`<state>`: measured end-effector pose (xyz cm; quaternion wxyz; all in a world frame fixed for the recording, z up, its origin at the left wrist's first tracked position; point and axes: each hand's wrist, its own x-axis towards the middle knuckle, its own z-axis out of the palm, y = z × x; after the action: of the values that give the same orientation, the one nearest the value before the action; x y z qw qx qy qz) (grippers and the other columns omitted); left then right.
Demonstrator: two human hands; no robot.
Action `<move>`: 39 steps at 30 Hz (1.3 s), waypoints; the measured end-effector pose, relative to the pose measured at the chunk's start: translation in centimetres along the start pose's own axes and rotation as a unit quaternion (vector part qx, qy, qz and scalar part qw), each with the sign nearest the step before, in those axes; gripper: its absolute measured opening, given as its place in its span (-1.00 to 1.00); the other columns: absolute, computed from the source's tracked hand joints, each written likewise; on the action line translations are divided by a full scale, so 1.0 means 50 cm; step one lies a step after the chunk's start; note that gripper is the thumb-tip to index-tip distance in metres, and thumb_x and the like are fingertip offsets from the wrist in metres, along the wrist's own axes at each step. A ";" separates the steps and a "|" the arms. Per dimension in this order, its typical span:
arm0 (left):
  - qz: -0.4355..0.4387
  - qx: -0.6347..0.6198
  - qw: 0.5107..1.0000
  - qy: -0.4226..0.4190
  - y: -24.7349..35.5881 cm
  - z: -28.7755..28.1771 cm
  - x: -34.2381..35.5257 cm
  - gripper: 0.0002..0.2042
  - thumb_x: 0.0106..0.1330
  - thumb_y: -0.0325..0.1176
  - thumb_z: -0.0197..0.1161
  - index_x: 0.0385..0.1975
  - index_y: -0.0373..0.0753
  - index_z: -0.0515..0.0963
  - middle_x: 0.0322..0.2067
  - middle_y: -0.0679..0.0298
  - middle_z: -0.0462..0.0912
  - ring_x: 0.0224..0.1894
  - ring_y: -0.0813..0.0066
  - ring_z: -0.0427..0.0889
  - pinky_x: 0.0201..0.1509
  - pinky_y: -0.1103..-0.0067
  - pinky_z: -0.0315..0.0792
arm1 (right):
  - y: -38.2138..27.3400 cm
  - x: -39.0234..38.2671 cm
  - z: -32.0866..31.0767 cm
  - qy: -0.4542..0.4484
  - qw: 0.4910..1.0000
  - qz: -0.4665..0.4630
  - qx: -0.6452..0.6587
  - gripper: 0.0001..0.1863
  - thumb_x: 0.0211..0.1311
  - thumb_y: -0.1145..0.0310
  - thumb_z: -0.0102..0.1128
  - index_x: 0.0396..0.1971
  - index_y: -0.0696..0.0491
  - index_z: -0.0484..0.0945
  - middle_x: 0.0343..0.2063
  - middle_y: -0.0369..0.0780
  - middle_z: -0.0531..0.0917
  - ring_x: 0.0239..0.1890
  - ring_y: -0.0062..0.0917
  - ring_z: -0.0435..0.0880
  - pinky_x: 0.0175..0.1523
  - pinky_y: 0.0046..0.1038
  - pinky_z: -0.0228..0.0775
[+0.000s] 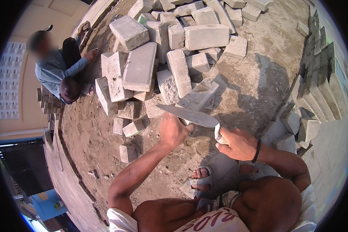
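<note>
At the near edge of the block pile (207, 36), trowel (187, 115) held flat-bladed across the person's front, its pale handle wrapped by the closed fingers of the right hand (236, 143). Left hand (171, 130), nearer the pile than the right, has fingers partly curled beneath the blade's pointed end; the blade covers them, so cannot tell what they grip. Left of the pile, a co-worker (52, 75) bends low; right of it, stacked pavers (317, 91).

Head-worn fisheye, looking down, hands (171, 130) close below
</note>
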<state>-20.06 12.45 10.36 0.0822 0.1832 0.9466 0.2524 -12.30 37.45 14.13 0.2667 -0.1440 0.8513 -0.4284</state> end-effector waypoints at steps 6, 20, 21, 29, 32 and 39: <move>-0.100 -0.017 0.995 -0.003 0.031 -0.008 0.014 -0.27 -0.07 -0.18 0.58 -0.07 -0.44 0.22 -0.21 -0.19 0.48 -0.17 -0.17 0.55 -0.09 0.16 0.48 | -0.001 0.011 -0.052 0.058 0.997 0.045 0.040 -0.60 0.30 0.17 0.11 -0.07 0.20 0.40 -0.35 0.08 0.64 -0.23 0.05 0.63 -0.17 -0.06 0.42; -0.055 -0.004 0.998 0.011 0.032 0.006 0.019 -0.29 -0.05 -0.14 0.58 -0.14 -0.44 0.21 -0.25 -0.20 0.47 -0.18 -0.14 0.53 -0.09 0.16 0.47 | -0.014 -0.015 -0.053 -0.005 1.000 0.021 0.013 -0.59 0.28 0.21 0.14 -0.05 0.23 0.39 -0.40 0.12 0.61 -0.29 0.05 0.62 -0.19 -0.09 0.40; -0.060 -0.008 0.998 0.003 0.037 0.002 0.019 -0.29 -0.04 -0.14 0.57 -0.15 -0.44 0.21 -0.25 -0.20 0.47 -0.18 -0.14 0.52 -0.10 0.16 0.46 | 0.019 0.000 -0.030 -0.008 0.999 0.035 -0.001 -0.59 0.29 0.19 0.12 -0.06 0.22 0.39 -0.38 0.13 0.62 -0.26 0.07 0.61 -0.17 -0.07 0.40; -0.062 0.016 0.998 0.021 0.015 -0.005 0.005 -0.28 -0.04 -0.14 0.56 -0.07 -0.46 0.24 -0.21 -0.17 0.49 -0.12 -0.15 0.51 -0.02 0.16 0.41 | -0.016 0.006 -0.050 -0.044 0.997 0.058 -0.004 -0.60 0.32 0.17 0.09 -0.08 0.21 0.38 -0.35 0.12 0.65 -0.22 0.11 0.62 -0.06 -0.03 0.44; -0.116 -0.009 0.993 0.008 0.011 -0.001 0.006 -0.27 -0.05 -0.16 0.54 -0.01 -0.45 0.26 -0.18 -0.16 0.49 -0.09 -0.12 0.51 0.00 0.19 0.41 | 0.071 0.039 0.003 0.013 0.997 0.053 -0.045 -0.59 0.28 0.19 0.12 -0.08 0.23 0.37 -0.42 0.13 0.64 -0.27 0.11 0.62 -0.14 0.00 0.41; -0.116 0.008 0.993 0.002 -0.078 0.018 -0.079 -0.25 -0.05 -0.24 0.60 0.02 -0.42 0.24 -0.19 -0.16 0.56 -0.17 0.00 0.61 -0.07 0.26 0.48 | 0.150 0.077 -0.036 0.056 0.984 0.146 -0.091 -0.58 0.29 0.19 0.11 -0.08 0.26 0.37 -0.36 0.15 0.64 -0.19 0.09 0.62 -0.05 -0.02 0.43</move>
<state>-17.41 8.16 7.86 0.1073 0.0724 0.9636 0.2341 -16.60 41.23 7.67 0.2639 -0.0175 0.9121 -0.3133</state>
